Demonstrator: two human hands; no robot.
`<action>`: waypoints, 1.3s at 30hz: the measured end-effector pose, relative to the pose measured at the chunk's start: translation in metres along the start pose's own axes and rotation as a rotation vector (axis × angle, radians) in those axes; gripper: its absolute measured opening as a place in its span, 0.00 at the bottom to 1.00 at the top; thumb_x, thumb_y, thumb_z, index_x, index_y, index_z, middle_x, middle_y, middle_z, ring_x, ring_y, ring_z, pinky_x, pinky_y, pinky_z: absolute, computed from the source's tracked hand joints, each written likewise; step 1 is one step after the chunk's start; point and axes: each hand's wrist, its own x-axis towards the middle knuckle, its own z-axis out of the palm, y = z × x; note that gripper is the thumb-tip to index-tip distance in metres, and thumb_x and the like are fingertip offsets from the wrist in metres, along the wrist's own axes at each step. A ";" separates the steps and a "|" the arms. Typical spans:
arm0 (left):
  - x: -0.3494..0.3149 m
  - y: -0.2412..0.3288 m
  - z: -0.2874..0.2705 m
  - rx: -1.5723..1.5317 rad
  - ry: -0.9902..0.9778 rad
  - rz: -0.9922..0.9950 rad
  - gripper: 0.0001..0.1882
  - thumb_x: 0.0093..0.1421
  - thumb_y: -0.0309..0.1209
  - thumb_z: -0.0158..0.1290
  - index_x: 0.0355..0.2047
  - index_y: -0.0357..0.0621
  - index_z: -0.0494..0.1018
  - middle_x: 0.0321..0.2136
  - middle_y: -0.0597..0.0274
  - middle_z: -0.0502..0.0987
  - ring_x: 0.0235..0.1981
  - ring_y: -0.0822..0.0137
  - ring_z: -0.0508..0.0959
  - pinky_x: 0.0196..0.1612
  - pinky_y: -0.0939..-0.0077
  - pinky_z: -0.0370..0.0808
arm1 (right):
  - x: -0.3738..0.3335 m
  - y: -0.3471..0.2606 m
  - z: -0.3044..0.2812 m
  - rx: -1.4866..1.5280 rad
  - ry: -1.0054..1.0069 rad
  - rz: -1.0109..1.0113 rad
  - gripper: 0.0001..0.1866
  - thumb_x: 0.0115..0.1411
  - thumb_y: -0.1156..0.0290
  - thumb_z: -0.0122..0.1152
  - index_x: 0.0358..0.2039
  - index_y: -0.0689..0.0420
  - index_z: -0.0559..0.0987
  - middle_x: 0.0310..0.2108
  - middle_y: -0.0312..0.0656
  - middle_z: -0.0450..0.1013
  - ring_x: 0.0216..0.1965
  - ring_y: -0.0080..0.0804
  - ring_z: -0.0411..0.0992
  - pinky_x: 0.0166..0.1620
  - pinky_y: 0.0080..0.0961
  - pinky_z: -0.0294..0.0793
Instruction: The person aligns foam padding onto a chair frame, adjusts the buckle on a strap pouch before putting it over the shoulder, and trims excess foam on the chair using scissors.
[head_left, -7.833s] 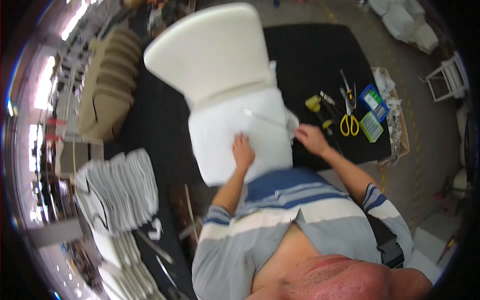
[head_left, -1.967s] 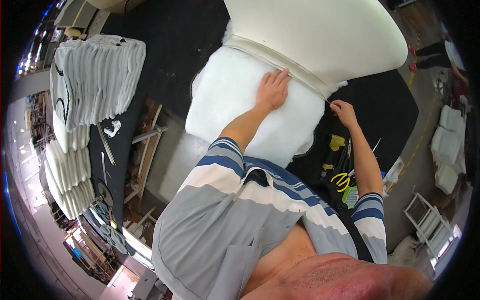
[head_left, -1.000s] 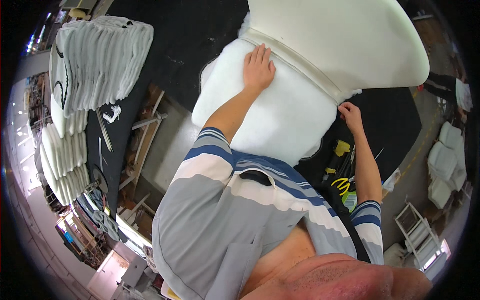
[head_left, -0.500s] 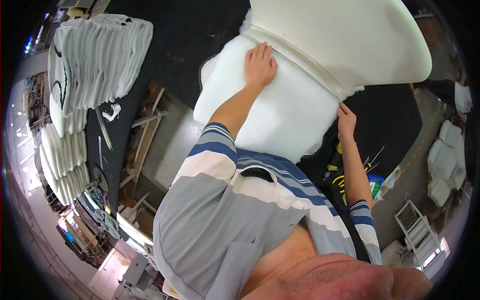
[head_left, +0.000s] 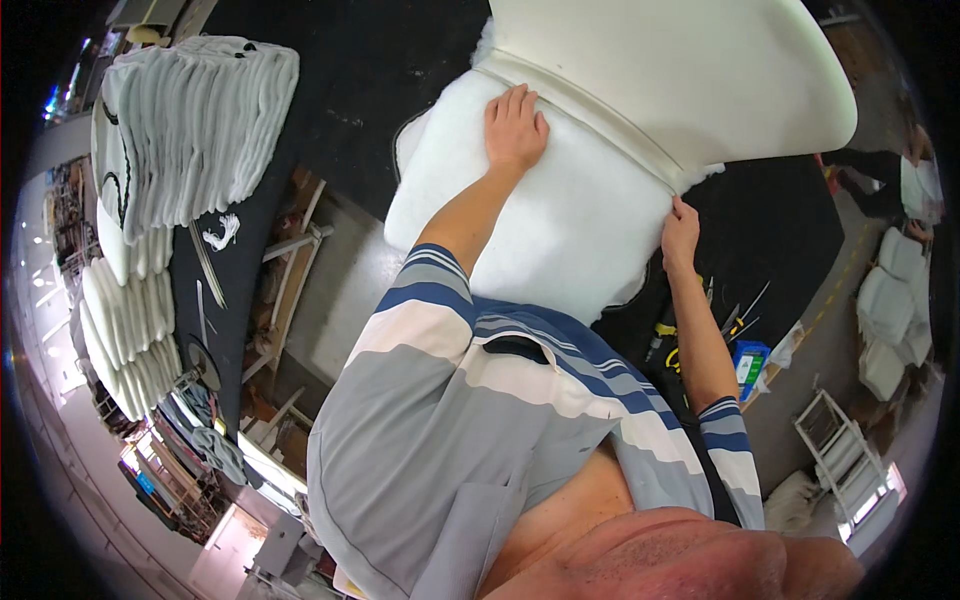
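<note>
A padded piece with fluffy white wadding (head_left: 560, 215) lies in front of me, with a smooth cream panel (head_left: 680, 70) joined to it along a slanting seam. My left hand (head_left: 516, 127) rests on the wadding just below the seam, its fingers stretched out and slightly spread. At the seam's right end my right hand (head_left: 681, 232) is closed, thumb and finger pinching the edge of the padded piece. What exactly lies between those fingertips is too small to make out. Wadding sticks out past the seam near both ends.
On the black table (head_left: 350, 90), a stack of white padded pieces (head_left: 200, 130) stands at the left, near a bundle of white cord (head_left: 221, 232). Tools with yellow handles (head_left: 665, 330) and a blue-green box (head_left: 749, 362) lie beside my right forearm. Another person (head_left: 915, 180) is at the far right.
My right hand has shifted slightly left and up along the edge at the seam's end. The left hand stays flat on the wadding. More of the other person shows at the right.
</note>
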 end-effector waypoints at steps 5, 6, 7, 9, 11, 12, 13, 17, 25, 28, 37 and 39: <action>0.002 0.003 0.004 0.057 0.009 0.014 0.20 0.61 0.36 0.52 0.53 0.46 0.73 0.58 0.60 0.73 0.62 0.60 0.68 0.67 0.57 0.57 | 0.003 -0.001 0.005 -0.012 0.018 0.054 0.22 0.62 0.78 0.49 0.56 0.66 0.77 0.55 0.54 0.70 0.58 0.47 0.68 0.62 0.31 0.64; 0.002 0.004 0.004 0.052 0.007 0.018 0.20 0.61 0.36 0.52 0.53 0.46 0.73 0.58 0.60 0.73 0.62 0.60 0.68 0.67 0.57 0.57 | 0.003 0.002 0.006 -0.013 0.023 0.058 0.22 0.62 0.78 0.49 0.56 0.66 0.77 0.55 0.54 0.70 0.58 0.47 0.68 0.62 0.31 0.64; 0.002 0.005 0.003 0.054 -0.001 0.016 0.20 0.61 0.36 0.52 0.53 0.46 0.73 0.58 0.60 0.72 0.62 0.60 0.68 0.67 0.56 0.58 | 0.002 0.005 0.006 -0.042 0.033 0.024 0.23 0.62 0.78 0.48 0.57 0.66 0.77 0.55 0.54 0.69 0.58 0.47 0.68 0.63 0.31 0.64; 0.001 0.001 0.004 0.065 -0.002 0.012 0.20 0.61 0.36 0.52 0.53 0.46 0.73 0.58 0.60 0.72 0.62 0.60 0.68 0.66 0.56 0.58 | 0.002 0.005 0.009 -0.065 0.037 -0.018 0.23 0.61 0.78 0.48 0.57 0.66 0.77 0.55 0.54 0.69 0.58 0.48 0.68 0.63 0.32 0.64; -0.001 0.000 0.004 0.050 -0.008 0.013 0.20 0.60 0.36 0.52 0.53 0.46 0.73 0.58 0.60 0.72 0.62 0.60 0.68 0.66 0.57 0.58 | 0.000 0.004 0.009 -0.078 0.038 -0.027 0.24 0.61 0.79 0.47 0.58 0.66 0.76 0.55 0.55 0.69 0.58 0.49 0.67 0.63 0.33 0.64; 0.000 -0.001 0.003 0.052 -0.007 0.013 0.20 0.60 0.36 0.52 0.53 0.46 0.73 0.58 0.60 0.72 0.62 0.60 0.68 0.66 0.57 0.58 | -0.001 0.003 0.010 -0.077 0.037 -0.028 0.24 0.61 0.79 0.47 0.58 0.66 0.76 0.55 0.55 0.69 0.58 0.49 0.67 0.63 0.33 0.64; 0.000 -0.001 0.002 0.041 -0.001 0.013 0.20 0.60 0.36 0.52 0.53 0.46 0.73 0.58 0.60 0.72 0.62 0.60 0.68 0.66 0.57 0.58 | -0.001 0.001 0.011 -0.077 0.046 -0.017 0.24 0.61 0.79 0.47 0.58 0.66 0.76 0.56 0.55 0.69 0.59 0.49 0.67 0.64 0.34 0.64; 0.004 0.003 0.000 0.019 0.014 0.017 0.19 0.60 0.36 0.52 0.52 0.45 0.74 0.57 0.59 0.73 0.61 0.59 0.68 0.66 0.56 0.59 | -0.001 0.006 0.009 -0.123 0.067 -0.054 0.25 0.61 0.79 0.46 0.59 0.66 0.75 0.56 0.55 0.68 0.59 0.49 0.67 0.64 0.34 0.63; 0.000 -0.003 0.002 -0.003 0.017 0.019 0.19 0.60 0.35 0.52 0.51 0.45 0.74 0.56 0.59 0.74 0.60 0.58 0.69 0.65 0.57 0.59 | -0.001 0.009 0.012 -0.133 0.044 -0.048 0.25 0.61 0.79 0.47 0.58 0.66 0.76 0.57 0.56 0.68 0.59 0.51 0.67 0.64 0.35 0.63; 0.003 0.006 0.004 0.011 -0.008 0.040 0.19 0.60 0.35 0.52 0.51 0.45 0.75 0.56 0.59 0.74 0.60 0.58 0.69 0.65 0.56 0.59 | 0.004 0.027 0.009 -0.159 0.090 -0.103 0.24 0.60 0.78 0.48 0.57 0.67 0.77 0.56 0.58 0.69 0.58 0.52 0.67 0.64 0.36 0.64; 0.003 0.001 0.000 0.053 -0.056 0.097 0.21 0.63 0.39 0.50 0.53 0.44 0.74 0.59 0.57 0.72 0.63 0.58 0.67 0.67 0.55 0.57 | -0.008 0.019 0.011 -0.314 0.104 -0.190 0.24 0.62 0.71 0.48 0.59 0.61 0.75 0.57 0.56 0.70 0.59 0.55 0.67 0.63 0.43 0.66; 0.002 -0.002 -0.008 0.045 -0.095 0.109 0.23 0.65 0.40 0.49 0.57 0.44 0.73 0.62 0.56 0.70 0.65 0.57 0.65 0.68 0.54 0.55 | -0.028 0.024 0.010 -0.234 0.117 -0.196 0.24 0.65 0.67 0.48 0.60 0.61 0.73 0.58 0.55 0.70 0.61 0.54 0.66 0.64 0.42 0.65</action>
